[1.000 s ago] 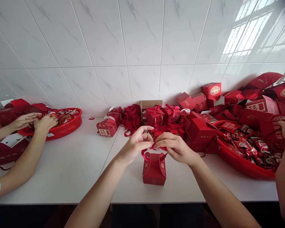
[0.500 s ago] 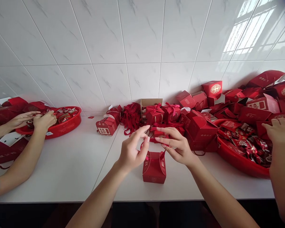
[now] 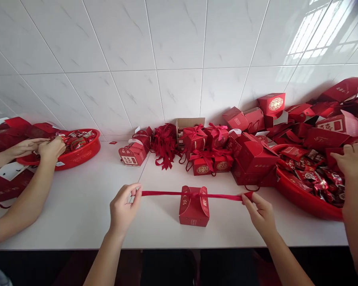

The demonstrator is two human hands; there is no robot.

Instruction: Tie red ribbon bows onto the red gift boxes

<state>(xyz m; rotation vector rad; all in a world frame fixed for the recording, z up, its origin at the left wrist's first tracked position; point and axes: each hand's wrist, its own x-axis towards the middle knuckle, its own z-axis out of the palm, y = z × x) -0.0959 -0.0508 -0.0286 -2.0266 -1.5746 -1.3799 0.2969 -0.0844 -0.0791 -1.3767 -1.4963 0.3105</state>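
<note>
Left hand [image 3: 123,207], right hand [image 3: 260,212] farther apart, ribbon [image 3: 162,193] now taut across box [image 3: 193,216]

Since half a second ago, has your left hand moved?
Yes: judged against the brown cardboard box, the left hand has moved left, and it pinches one end of the red ribbon.

"How does the box [image 3: 193,214] sit?"
"Upright on the bench [image 3: 155,236], near the front edge. It's deep red, with pale lettering on the curved flaps at either side of its top."
"And the ribbon [image 3: 162,193]?"
"Red too. It's gathered in what looks like a knot at the box's top and stretched taut, almost level, out to both sides, the right stretch dipping slightly."
</note>
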